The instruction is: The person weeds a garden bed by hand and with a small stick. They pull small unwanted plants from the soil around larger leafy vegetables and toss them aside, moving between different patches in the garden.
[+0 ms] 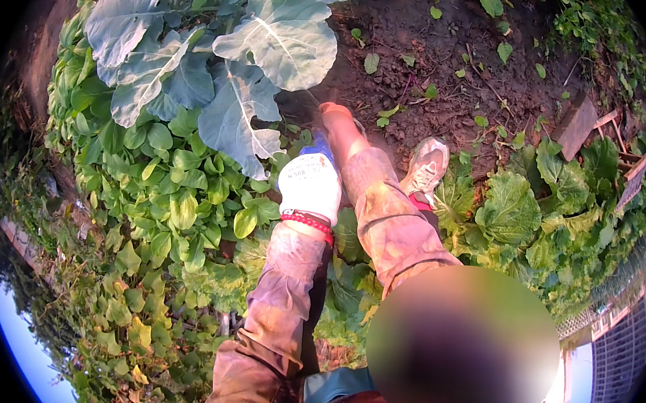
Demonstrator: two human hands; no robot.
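Note:
My left hand (pixel 311 182) wears a white glove with blue at the fingers, and a red beaded bracelet circles the wrist. Close beside it, my right hand (pixel 343 132) looks orange-pink below its stained sleeve. Both reach low between the leafy plants and the dark soil (pixel 414 73). The fingers point away from me and are mostly hidden, so I cannot make out anything in them. Large blue-green leaves (pixel 280 37) of a cabbage-like plant hang just beyond and left of the hands. Smaller bright green leafy plants (pixel 180 158) grow left of my gloved hand.
A light sports shoe (pixel 426 167) stands on the soil right of my right forearm. Broad wrinkled leafy greens (pixel 510 207) grow farther right, near a broken wooden crate (pixel 632 174). Yellowing vines (pixel 132 308) spread at the lower left. A blurred round patch covers the lower right.

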